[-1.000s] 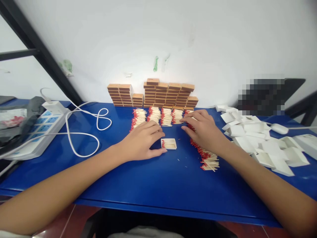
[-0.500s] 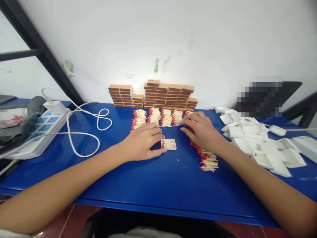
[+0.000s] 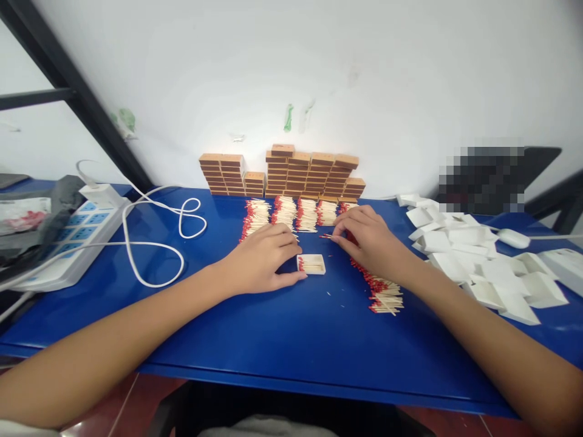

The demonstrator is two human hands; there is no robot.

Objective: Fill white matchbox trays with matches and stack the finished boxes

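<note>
A small white matchbox tray (image 3: 319,259) lies on the blue table with a few red-headed matches inside. My left hand (image 3: 262,258) rests flat-wristed at its left end, thumb and curled fingers steadying it. Up and to the right, my right hand (image 3: 367,233) pinches a few matches (image 3: 327,235) between thumb and fingertips, red heads pointing left. Beneath and beside this hand runs a long pile of loose matches (image 3: 385,295). Several bundles of matches (image 3: 285,212) stand in a row behind the tray, partly covered by my left hand.
Stacked brown matchboxes (image 3: 277,176) line the wall. A heap of white trays (image 3: 483,255) spreads at the right, near a dark panel (image 3: 537,170). On the left lie a power strip (image 3: 75,243), a looped white cable (image 3: 157,245) and a grey bag (image 3: 54,203).
My right hand has closed its fingertips on a few matches and drawn them slightly toward me from the row. My left hand stays at the tray.
</note>
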